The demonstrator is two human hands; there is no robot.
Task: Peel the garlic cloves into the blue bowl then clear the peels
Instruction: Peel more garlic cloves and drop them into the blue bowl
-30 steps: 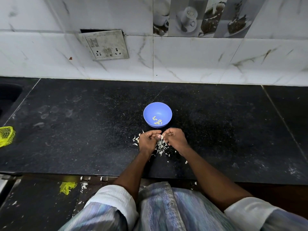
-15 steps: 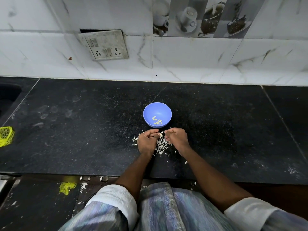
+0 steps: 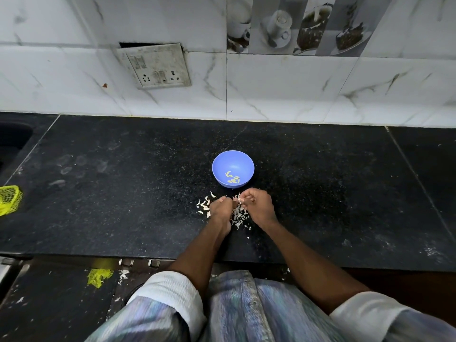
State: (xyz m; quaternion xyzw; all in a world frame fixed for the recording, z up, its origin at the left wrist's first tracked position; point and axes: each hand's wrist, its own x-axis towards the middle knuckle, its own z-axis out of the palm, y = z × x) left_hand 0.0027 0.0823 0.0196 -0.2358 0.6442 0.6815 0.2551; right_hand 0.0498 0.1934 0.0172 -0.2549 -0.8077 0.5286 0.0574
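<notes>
The blue bowl (image 3: 233, 169) stands on the black counter (image 3: 123, 193) with several peeled garlic cloves (image 3: 233, 179) in its bottom. Just in front of it my two hands meet fingertip to fingertip. My right hand (image 3: 257, 206) pinches a small pale garlic clove (image 3: 240, 200) between thumb and fingers. My left hand (image 3: 220, 208) has its fingers curled, with the tips at the same clove. White garlic peels (image 3: 238, 215) lie scattered under and between my hands, and more peels (image 3: 204, 206) lie left of my left hand.
A yellow mesh bag (image 3: 8, 199) lies at the counter's left edge, beside a dark sink (image 3: 12, 141). A socket plate (image 3: 155, 66) hangs loose on the tiled wall. On the floor below the counter's front edge lie a yellow mesh scrap (image 3: 98, 276) and a few peels.
My right hand has lifted slightly and moved a little right, drawing away from my left hand. The bowl has not moved.
</notes>
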